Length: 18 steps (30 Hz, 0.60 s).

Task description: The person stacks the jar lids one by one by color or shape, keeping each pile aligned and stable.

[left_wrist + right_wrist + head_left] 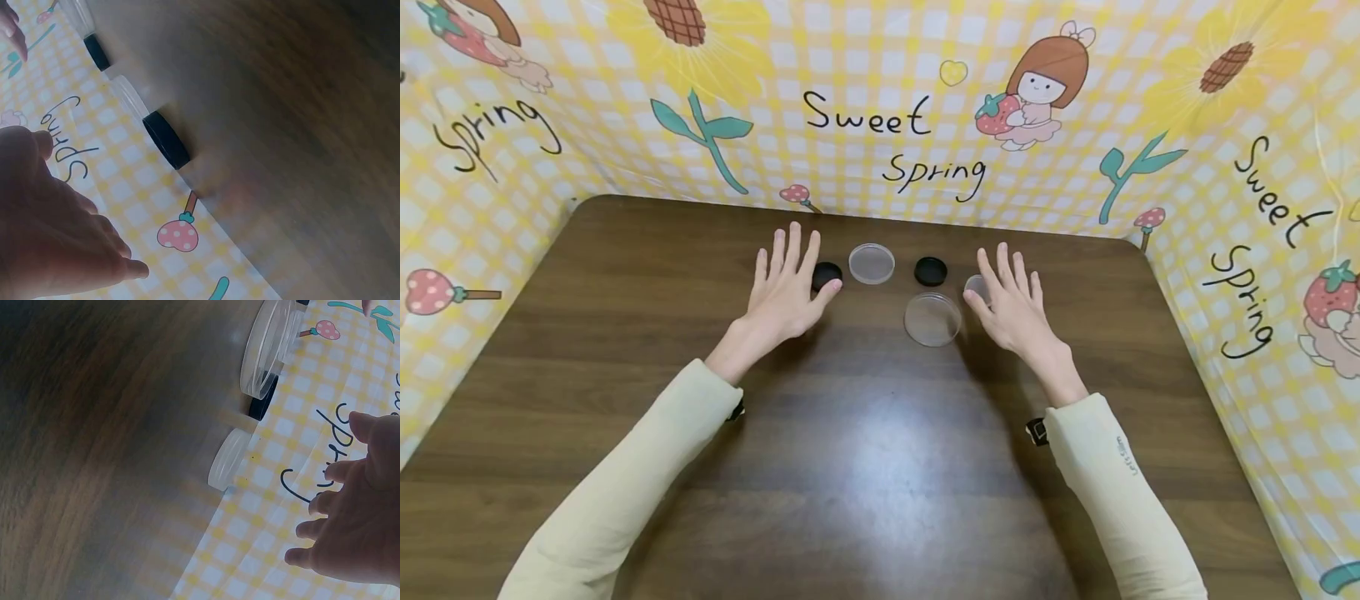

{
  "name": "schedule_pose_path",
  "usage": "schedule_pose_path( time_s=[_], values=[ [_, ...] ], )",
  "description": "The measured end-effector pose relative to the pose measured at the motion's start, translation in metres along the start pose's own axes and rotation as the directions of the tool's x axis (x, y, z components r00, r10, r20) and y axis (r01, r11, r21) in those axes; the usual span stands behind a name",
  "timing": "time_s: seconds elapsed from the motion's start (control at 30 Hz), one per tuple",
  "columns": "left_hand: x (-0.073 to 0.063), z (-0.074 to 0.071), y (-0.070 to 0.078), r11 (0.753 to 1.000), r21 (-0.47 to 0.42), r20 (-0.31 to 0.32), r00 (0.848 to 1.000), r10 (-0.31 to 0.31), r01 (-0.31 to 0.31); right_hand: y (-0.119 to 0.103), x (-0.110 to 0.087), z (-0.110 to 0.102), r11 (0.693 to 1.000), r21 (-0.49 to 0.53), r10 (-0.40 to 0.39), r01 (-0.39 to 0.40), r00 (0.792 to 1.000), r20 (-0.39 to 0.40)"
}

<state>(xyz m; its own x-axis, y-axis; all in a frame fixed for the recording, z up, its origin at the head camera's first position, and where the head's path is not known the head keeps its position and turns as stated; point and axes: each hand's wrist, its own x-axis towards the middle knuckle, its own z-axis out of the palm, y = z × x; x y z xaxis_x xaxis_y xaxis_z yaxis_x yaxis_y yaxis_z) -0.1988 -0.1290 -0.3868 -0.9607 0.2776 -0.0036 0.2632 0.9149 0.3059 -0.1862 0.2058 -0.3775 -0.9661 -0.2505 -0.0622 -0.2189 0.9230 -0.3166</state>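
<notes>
My left hand point(782, 287) hangs over the table with its fingers spread and holds nothing. In the head view it partly covers a black round cap point(827, 275); the left wrist view shows that black cap point(166, 140) apart from the fingers. My right hand point(1017, 304) is spread as well, with nothing in it. Its thumb overlaps a small translucent round lid point(975, 286) in the head view, while in the right wrist view the lid point(229, 459) stands clear of the fingers. Between the hands lie a clear round dish point(872, 264), a second black cap point(931, 271) and a larger clear dish point(932, 320).
The brown wooden table point(820, 500) reaches back to a yellow checked cloth point(865, 50) printed with flowers and figures. This cloth also rises along the left and right sides. A dark device point(1037, 432) sits at the right cuff.
</notes>
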Motion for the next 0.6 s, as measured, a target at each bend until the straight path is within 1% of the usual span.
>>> schedule_pose_path(
  time_s=[0.27,0.37,0.5,0.6],
  values=[
    [0.0003,-0.0002,0.0019,1.0,0.008,0.017,1.0,0.001,-0.001,0.0003,-0.0016,-0.0014,1.0,0.012,-0.013,0.013,1.0,0.005],
    [0.0006,0.0,0.002,1.0,0.001,0.018,1.0,0.01,-0.01,-0.0004,-0.0021,-0.0013,0.999,0.035,-0.025,0.024,1.0,0.007],
    [0.0002,0.0006,0.0039,0.999,-0.026,0.022,0.999,0.032,-0.031,-0.0022,-0.002,-0.0009,0.997,0.074,-0.038,0.037,0.999,0.01],
    [-0.0012,0.0007,0.0061,0.997,-0.063,0.046,0.998,0.05,-0.047,-0.0032,-0.0027,-0.0011,0.995,0.092,-0.041,0.039,0.999,0.025]
  ],
)
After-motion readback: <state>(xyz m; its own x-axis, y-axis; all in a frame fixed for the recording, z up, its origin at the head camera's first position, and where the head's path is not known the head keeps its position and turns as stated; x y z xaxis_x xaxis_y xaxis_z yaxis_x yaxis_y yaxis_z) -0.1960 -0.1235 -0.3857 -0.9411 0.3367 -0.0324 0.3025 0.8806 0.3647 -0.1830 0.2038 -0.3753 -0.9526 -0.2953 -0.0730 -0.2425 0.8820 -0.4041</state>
